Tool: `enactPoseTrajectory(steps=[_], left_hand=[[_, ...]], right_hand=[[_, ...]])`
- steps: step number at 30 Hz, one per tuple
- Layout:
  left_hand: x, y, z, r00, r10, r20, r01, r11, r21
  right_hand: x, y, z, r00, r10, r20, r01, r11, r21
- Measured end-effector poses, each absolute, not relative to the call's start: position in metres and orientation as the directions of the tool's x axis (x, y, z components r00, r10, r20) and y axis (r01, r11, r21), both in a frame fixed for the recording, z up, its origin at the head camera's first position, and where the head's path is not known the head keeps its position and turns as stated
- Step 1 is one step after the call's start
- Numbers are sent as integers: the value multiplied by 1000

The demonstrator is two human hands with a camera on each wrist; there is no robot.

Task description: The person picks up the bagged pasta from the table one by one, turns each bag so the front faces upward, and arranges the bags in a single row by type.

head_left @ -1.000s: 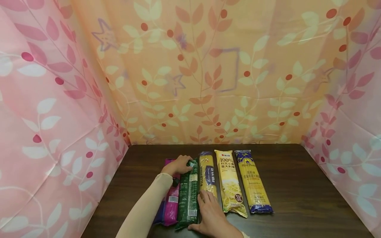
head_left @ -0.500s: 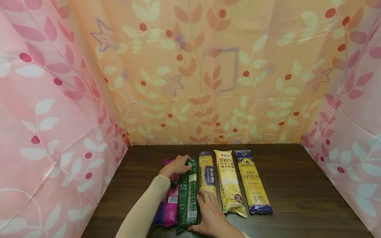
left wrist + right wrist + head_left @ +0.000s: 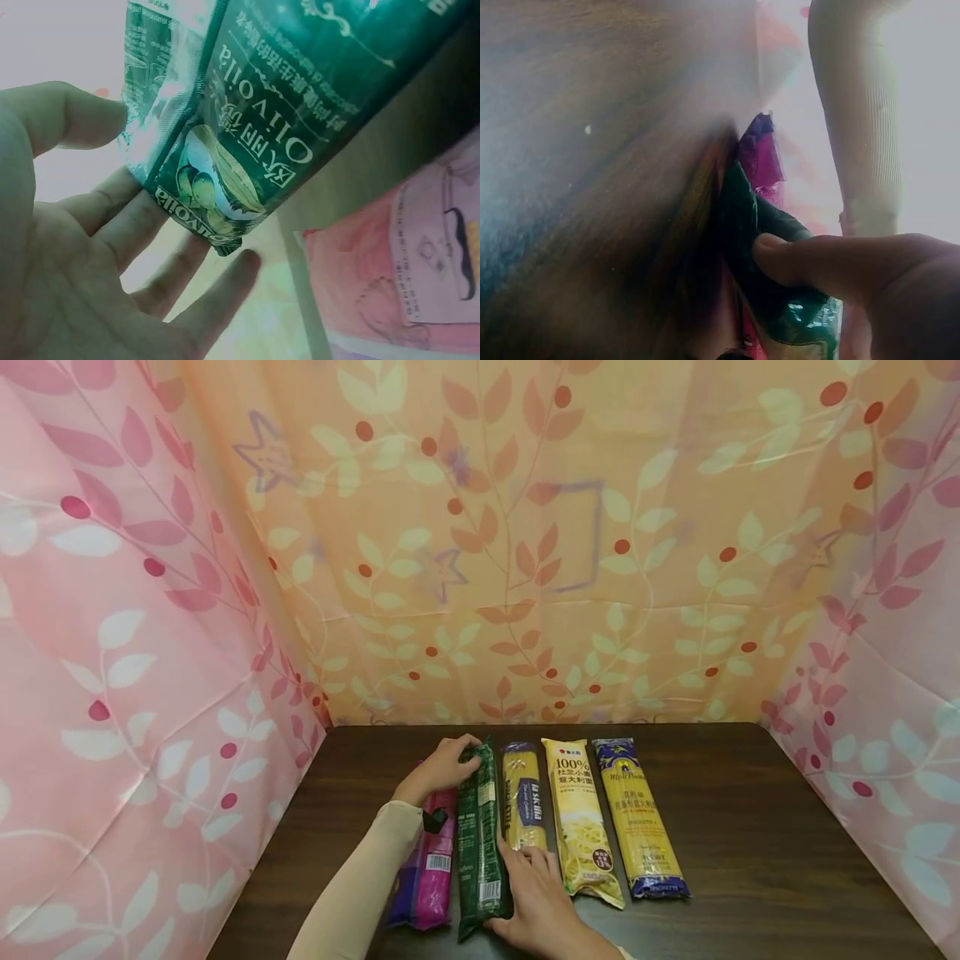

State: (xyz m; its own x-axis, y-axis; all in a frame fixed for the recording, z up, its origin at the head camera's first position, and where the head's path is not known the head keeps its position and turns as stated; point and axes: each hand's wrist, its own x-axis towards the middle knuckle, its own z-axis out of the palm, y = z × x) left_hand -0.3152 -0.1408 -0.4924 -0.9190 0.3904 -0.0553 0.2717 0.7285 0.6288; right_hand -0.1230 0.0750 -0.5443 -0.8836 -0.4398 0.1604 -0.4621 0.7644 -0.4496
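Both of my hands hold a green pack of spaghetti [image 3: 477, 843], which looks raised a little off the table. My left hand [image 3: 447, 768] grips its far end, with the thumb on one side and the fingers behind in the left wrist view. At the near end my right hand [image 3: 538, 897] holds the pack, the thumb lying against the green wrapper [image 3: 780, 300] in the right wrist view. To its left is a pink and purple pack [image 3: 433, 893], partly covered by my left arm. A yellow spaghetti pack [image 3: 524, 793] with a blue label lies to its right, its lower end hidden by my right hand.
Farther right lie a cream-yellow noodle pack [image 3: 581, 827] and a yellow pack with blue ends [image 3: 641, 827]. All rest on a dark wooden table [image 3: 757, 843]. Patterned cloth [image 3: 525, 635] hangs behind the table and along both sides.
The green pack has shifted slightly right and away from the pink pack, and its far end has risen. Both hands have moved along with it.
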Motion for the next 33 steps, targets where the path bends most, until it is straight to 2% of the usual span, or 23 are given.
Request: enactPoseTrajectory(steps=[7,14,24,33], left_hand=[[-313,-137,-486,-923,385,10,291,679,674],[-311,-128,-486,-939,338,66,281,640,715],[-312,-118,-484,-957,272,99,246,583,775],[-312,-119,-485,-956,257,143,261,514,817]], right_hand=[[-122,82,-542,-865,-452,220,-498,712,-496],[-123,87,-539,-861,-477,175,-467,605,-645],[-124,93,-542,-832,-503,233,-486,462,-742],[-124,96,-546,-802,-446,398,-537,244,-807]])
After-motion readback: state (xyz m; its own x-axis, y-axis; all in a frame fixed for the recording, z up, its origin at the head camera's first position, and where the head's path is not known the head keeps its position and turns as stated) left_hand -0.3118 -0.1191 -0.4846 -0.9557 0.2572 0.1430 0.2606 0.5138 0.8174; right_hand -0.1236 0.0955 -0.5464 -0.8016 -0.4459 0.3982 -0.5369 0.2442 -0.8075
